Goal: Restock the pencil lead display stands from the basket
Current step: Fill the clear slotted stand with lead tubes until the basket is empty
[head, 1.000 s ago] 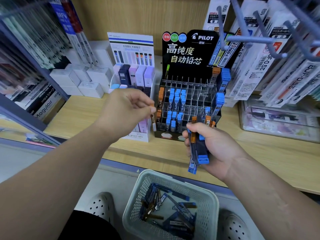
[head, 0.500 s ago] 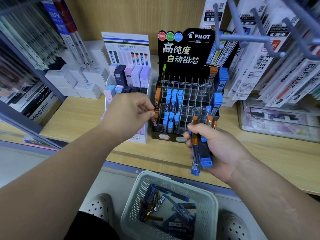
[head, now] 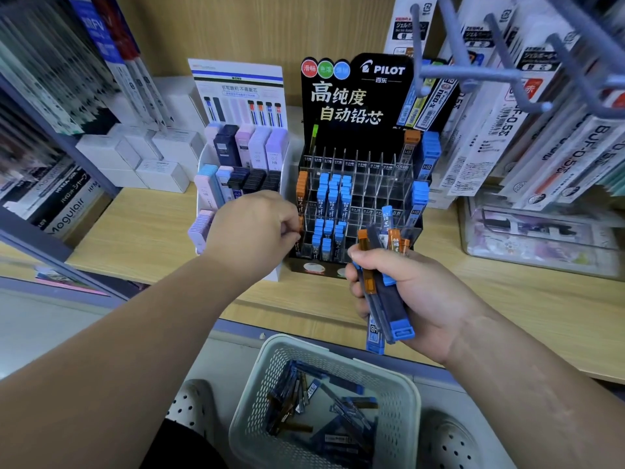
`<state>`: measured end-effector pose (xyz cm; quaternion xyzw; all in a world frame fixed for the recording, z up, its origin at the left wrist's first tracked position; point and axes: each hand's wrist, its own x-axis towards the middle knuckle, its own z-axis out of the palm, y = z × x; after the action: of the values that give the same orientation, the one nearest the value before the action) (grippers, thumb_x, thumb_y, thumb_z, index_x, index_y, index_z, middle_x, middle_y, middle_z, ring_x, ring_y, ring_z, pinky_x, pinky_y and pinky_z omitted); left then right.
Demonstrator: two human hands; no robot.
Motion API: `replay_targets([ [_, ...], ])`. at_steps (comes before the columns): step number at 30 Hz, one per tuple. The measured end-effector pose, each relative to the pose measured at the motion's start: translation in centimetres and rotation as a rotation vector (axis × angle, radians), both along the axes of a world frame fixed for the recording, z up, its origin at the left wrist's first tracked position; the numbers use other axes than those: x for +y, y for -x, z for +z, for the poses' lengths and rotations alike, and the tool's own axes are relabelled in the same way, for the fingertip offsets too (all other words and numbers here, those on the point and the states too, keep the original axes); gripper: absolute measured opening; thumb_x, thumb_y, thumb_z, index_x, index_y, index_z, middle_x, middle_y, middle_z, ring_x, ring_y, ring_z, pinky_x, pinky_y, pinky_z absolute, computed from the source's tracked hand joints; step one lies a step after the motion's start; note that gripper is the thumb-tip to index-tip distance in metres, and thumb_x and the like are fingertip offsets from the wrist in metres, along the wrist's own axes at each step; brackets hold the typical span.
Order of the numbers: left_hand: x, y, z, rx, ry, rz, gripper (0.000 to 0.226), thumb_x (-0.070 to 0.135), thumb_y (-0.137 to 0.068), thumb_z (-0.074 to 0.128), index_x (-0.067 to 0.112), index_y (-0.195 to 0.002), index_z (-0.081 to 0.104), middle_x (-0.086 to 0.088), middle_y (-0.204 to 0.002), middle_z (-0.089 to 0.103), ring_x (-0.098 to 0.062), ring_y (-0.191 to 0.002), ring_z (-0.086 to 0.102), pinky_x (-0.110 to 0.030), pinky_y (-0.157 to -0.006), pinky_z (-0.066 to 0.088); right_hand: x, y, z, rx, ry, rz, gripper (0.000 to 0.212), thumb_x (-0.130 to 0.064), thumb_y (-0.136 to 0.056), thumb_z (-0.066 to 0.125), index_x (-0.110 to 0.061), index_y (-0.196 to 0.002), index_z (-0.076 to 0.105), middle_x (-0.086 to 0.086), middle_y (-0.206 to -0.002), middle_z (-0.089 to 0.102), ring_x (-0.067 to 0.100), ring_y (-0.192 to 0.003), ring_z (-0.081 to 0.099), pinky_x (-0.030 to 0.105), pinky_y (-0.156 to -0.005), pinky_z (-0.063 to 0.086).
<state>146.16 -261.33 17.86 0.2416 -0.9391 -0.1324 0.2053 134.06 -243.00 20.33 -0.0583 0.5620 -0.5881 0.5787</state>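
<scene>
Our tally, kind by kind

We count two display stands: one black Pilot stand with a clear acrylic grid [head: 358, 106] just beyond the left hand's [head: 250, 228] fingertips, and one white plastic stand of pastel lead cases [head: 236, 79] behind its knuckles. That hand pinches one orange-capped lead tube [head: 300, 223]. The right hand's [head: 416, 289] fingers wrap a bundle of blue- and orange-capped lead tubes [head: 389, 306], too overlapped to count. One pale perforated plastic basket [head: 257, 394] sits below both palms, with two white perforated clogs [head: 192, 404] flanking it.
</scene>
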Motion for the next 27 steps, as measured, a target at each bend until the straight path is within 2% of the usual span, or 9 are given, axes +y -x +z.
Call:
replay_targets([
  [4,0.0,0.0,0.4,-0.007,-0.004,0.021,0.014,0.013,-0.070,0.083,0.021,-0.072,0.071,0.013,-0.069,0.053,-0.015,-0.067,0.055,-0.039,-0.061,0.054,0.0,-0.1,0.1,0.015,0.009,0.019,0.013,-0.015,-0.088,0.072,-0.011,-0.101,0.071,0.007,-0.081,0.067,0.017,-0.065,0.057,0.028,-0.058,0.046],
  [6,0.6,0.2,1.3,0.056,-0.091,0.040,0.011,0.021,-0.078,0.081,0.022,-0.073,0.071,0.009,-0.065,0.059,-0.010,-0.066,0.055,-0.033,-0.062,0.052,0.0,-0.3,0.1,0.025,0.019,0.027,0.012,-0.015,-0.087,0.073,-0.012,-0.098,0.072,0.007,-0.080,0.067,0.016,-0.064,0.058,0.029,-0.061,0.046],
  [7,1.2,0.4,1.9,0.110,-0.215,0.052,0.010,0.024,-0.082,0.079,0.022,-0.074,0.073,0.006,-0.064,0.062,-0.007,-0.063,0.055,-0.030,-0.062,0.050,-0.1,-0.3,0.2,0.031,0.027,0.036,0.013,-0.016,-0.085,0.074,-0.012,-0.097,0.072,0.007,-0.080,0.067,0.016,-0.063,0.058,0.029,-0.063,0.045],
  [9,2.7,0.8,3.1,0.186,-0.607,0.061,0.014,0.029,-0.088,0.075,0.021,-0.077,0.076,0.001,-0.067,0.067,-0.009,-0.059,0.057,-0.030,-0.059,0.049,-0.2,-0.5,0.2,0.051,0.045,0.074,0.021,-0.018,-0.079,0.077,-0.012,-0.099,0.072,0.006,-0.079,0.068,0.015,-0.064,0.058,0.029,-0.064,0.045],
  [11,3.8,1.1,3.4,0.145,-0.950,0.046,0.017,0.026,-0.092,0.070,0.016,-0.080,0.076,0.003,-0.062,0.066,-0.011,-0.052,0.053,-0.030,-0.052,0.043,-0.4,-0.9,0.3,0.064,0.059,0.106,0.022,-0.017,-0.080,0.076,-0.012,-0.101,0.070,0.006,-0.078,0.067,0.014,-0.064,0.058,0.027,-0.062,0.047],
  [14,4.5,1.0,3.1,0.089,-1.199,0.003,0.022,0.022,-0.094,0.066,0.014,-0.075,0.075,-0.014,-0.060,0.056,-0.016,-0.051,0.037,-0.023,-0.047,0.031,-0.5,-1.2,0.2,0.075,0.075,0.111,0.012,-0.014,-0.087,0.072,-0.011,-0.098,0.069,0.006,-0.076,0.066,0.013,-0.063,0.059,0.023,-0.057,0.048],
  [17,4.3,0.9,2.7,0.116,-1.304,0.013,0.023,0.022,-0.093,0.067,0.011,-0.073,0.072,-0.018,-0.065,0.060,-0.018,-0.056,0.044,-0.023,-0.047,0.032,-0.6,-1.2,0.2,0.091,0.090,0.118,0.007,-0.017,-0.089,0.072,-0.012,-0.093,0.070,0.005,-0.076,0.066,0.014,-0.063,0.058,0.024,-0.058,0.047],
  [22,3.7,0.8,2.6,0.196,-1.491,0.066,0.013,0.021,-0.088,0.070,0.009,-0.090,0.074,-0.008,-0.070,0.063,-0.020,-0.062,0.049,-0.021,-0.048,0.038,-0.8,-1.1,0.2,0.035,0.070,0.083,0.027,-0.028,-0.079,0.076,-0.012,-0.100,0.070,0.006,-0.078,0.067,0.015,-0.062,0.058,0.026,-0.058,0.045],
  [27,3.6,0.8,3.0,0.296,-1.612,0.081,0.015,0.025,-0.085,0.070,0.011,-0.081,0.067,-0.005,-0.068,0.062,-0.017,-0.061,0.055,-0.021,-0.051,0.043,-1.1,-1.0,0.2,-0.008,0.057,0.052,0.027,-0.028,-0.080,0.076,-0.011,-0.100,0.070,0.007,-0.080,0.067,0.015,-0.062,0.057,0.027,-0.055,0.045],
])
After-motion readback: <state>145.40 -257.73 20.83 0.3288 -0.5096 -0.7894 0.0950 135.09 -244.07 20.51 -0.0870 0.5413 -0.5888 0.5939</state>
